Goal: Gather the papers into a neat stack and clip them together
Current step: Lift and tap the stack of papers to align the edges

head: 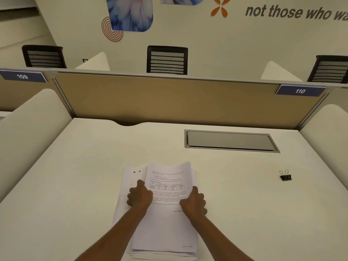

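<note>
white desk, tan partition, mesh chairs

White papers, black binder clip, cream desk.

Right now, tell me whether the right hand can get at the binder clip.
Probably yes. The binder clip sits alone on the bare desk, off to the right of the right hand, with nothing between them. That hand is busy on the papers, though, so it must let go first.

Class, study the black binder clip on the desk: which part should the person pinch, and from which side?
Pinch the two wire handles of the binder clip from above; they stand up over the black body, which rests on the desk. The right hand is nearer.
</note>
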`<state>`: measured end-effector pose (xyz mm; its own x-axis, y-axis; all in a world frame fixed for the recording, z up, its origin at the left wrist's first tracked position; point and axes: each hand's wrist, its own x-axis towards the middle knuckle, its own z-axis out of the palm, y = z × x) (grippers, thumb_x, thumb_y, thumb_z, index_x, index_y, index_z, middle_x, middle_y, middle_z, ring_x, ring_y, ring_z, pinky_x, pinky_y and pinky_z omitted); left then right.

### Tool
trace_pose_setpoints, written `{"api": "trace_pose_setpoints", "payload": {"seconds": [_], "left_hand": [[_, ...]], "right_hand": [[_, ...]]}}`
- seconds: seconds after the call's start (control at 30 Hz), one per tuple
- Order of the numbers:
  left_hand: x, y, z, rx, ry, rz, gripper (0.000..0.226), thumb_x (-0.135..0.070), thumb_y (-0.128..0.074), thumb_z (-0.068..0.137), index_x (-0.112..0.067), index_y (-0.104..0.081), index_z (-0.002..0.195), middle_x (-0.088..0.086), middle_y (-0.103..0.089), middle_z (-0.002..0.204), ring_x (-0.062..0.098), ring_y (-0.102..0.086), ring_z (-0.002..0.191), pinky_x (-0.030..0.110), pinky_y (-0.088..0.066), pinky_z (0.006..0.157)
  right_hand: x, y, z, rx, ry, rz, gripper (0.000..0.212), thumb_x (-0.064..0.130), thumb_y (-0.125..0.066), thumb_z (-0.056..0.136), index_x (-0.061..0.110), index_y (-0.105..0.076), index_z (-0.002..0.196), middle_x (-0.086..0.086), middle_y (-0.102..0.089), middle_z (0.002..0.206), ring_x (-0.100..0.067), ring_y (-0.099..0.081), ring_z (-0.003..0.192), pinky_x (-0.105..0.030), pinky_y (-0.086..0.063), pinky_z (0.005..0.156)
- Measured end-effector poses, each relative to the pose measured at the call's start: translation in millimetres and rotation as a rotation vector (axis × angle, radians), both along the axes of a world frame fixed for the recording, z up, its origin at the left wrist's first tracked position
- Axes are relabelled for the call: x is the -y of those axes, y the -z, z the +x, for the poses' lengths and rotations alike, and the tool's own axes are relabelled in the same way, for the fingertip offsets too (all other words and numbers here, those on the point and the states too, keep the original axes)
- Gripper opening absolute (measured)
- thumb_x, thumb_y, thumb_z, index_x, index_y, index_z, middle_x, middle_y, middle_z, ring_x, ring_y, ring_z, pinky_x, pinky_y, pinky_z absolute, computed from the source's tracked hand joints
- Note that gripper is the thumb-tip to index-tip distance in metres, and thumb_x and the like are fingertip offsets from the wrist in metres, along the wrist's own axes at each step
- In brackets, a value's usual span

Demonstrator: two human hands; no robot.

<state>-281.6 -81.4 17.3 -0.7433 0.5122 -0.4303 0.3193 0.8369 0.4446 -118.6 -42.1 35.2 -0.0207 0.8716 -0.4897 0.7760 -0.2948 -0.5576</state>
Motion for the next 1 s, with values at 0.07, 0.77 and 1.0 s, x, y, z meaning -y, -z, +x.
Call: {"api": "trace_pose_setpoints", "payload": {"seconds": [0.07, 0.77, 1.0], "left_hand": [[1.7, 2.6, -4.9, 0.05, -0.029, 0.077, 0.027, -0.016, -0.05, 0.085, -0.021, -0.049, 0.112, 0.012, -0.061, 0.106, 0.032, -0.057, 0.097, 0.046, -0.051, 0.089], [11.6, 0.6, -32.3, -0.004, 0.001, 0.091, 0.034, -0.017, -0.079, 0.074, 0.0, -0.066, 0.099, 0.016, -0.063, 0.106, 0.033, -0.061, 0.093, 0.035, -0.055, 0.081], [11.8, -0.5, -31.8, -0.096, 0.035, -0.166, 0.022, -0.03, -0.064, 0.084, -0.021, -0.056, 0.102, 0.011, -0.039, 0.116, 0.034, -0.036, 0.113, 0.052, -0.04, 0.097]], "right_hand": [[0.8, -0.7, -0.5, -0.026, 0.012, -0.005, 0.058, 0.025, -0.056, 0.071, 0.024, -0.037, 0.126, -0.008, -0.049, 0.115, -0.03, -0.046, 0.112, -0.052, -0.041, 0.093], [5.4, 6.1, -26.9, -0.161, 0.141, 0.048, 0.028, 0.002, -0.058, 0.076, 0.003, -0.052, 0.103, -0.015, -0.063, 0.109, -0.03, -0.061, 0.097, -0.042, -0.055, 0.085], [11.9, -0.1, -39.6, 0.013, 0.045, 0.025, 0.046, 0.008, -0.057, 0.078, 0.011, -0.036, 0.119, -0.012, -0.047, 0.121, -0.032, -0.039, 0.118, -0.047, -0.047, 0.088]]}}
